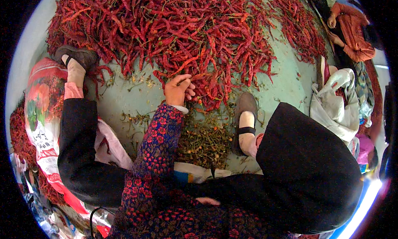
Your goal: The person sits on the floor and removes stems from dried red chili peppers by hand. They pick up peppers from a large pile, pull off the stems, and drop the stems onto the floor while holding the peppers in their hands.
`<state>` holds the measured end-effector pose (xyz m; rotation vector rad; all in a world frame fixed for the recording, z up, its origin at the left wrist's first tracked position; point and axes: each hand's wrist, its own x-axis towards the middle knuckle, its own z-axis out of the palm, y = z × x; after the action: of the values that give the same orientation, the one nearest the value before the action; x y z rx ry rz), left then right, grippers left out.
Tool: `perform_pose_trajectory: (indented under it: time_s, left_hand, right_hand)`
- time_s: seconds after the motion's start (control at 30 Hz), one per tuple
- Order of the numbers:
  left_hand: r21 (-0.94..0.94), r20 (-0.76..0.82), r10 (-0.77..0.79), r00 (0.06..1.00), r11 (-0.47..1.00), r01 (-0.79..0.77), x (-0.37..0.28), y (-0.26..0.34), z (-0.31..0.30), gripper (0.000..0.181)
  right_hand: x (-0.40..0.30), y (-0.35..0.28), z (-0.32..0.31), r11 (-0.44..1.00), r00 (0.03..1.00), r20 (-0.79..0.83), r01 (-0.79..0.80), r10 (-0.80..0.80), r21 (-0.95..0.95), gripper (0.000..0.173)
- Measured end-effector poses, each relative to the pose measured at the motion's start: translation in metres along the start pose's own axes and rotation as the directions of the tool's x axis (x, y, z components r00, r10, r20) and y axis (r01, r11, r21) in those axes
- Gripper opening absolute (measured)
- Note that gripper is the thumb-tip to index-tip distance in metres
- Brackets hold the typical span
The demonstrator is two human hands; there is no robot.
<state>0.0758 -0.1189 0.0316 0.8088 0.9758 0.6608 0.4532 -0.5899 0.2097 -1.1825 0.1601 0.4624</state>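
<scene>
My left hand (178, 90) is held over the near edge of a large heap of dried red chili peppers (174, 30), its fingers loosely curled. Whether a pepper is pinched in the fingers cannot be made out. Red peppers show right beside the fingertips. Below the hand, between my feet, lies a pile of dry brownish-green chili stems (205, 139). My right hand is out of view; in front of me on that side are my dark-clothed knee and a brown shoe (247, 106).
A printed red-and-white sack (46, 152) lies at left, under my other leg. To the right are a second strip of chili peppers (298, 27), a crumpled white woven sack (337, 105) and another person's hands (334, 30). Loose stems and seeds dot the pale green floor (119, 92).
</scene>
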Motion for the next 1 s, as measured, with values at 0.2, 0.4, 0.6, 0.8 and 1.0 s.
perform_pose_trajectory:
  time_s: [0.2,0.4,0.6,0.8,1.0]
  left_hand:
    - [-0.003,0.014,0.021,1.000,1.000,-0.021,-0.001,-0.001,0.001,0.021]
    - [0.116,0.009,0.016,1.000,0.993,-0.017,-0.001,-0.002,0.001,0.021]
    - [-0.152,0.007,0.042,0.999,0.987,-0.040,-0.005,0.018,0.000,0.020]
    - [-0.373,0.065,0.039,0.997,0.928,-0.012,-0.006,0.020,-0.002,0.021]
    - [-0.319,0.059,0.183,0.981,0.935,-0.155,-0.028,0.048,0.010,0.020]
  right_hand:
    - [-0.004,-0.028,-0.018,0.997,0.998,-0.053,0.022,-0.026,-0.080,0.026]
    - [-0.027,-0.110,-0.067,0.954,0.968,-0.219,0.058,-0.127,-0.295,0.026]
    - [-0.064,-0.225,-0.121,0.768,0.840,-0.437,-0.039,-0.322,-0.639,0.027]
    - [-0.075,-0.310,-0.104,0.375,0.737,-0.460,-0.296,-0.495,-0.878,0.027]
    - [0.009,-0.190,0.053,0.201,1.000,-0.022,-0.019,-0.014,-0.979,0.027]
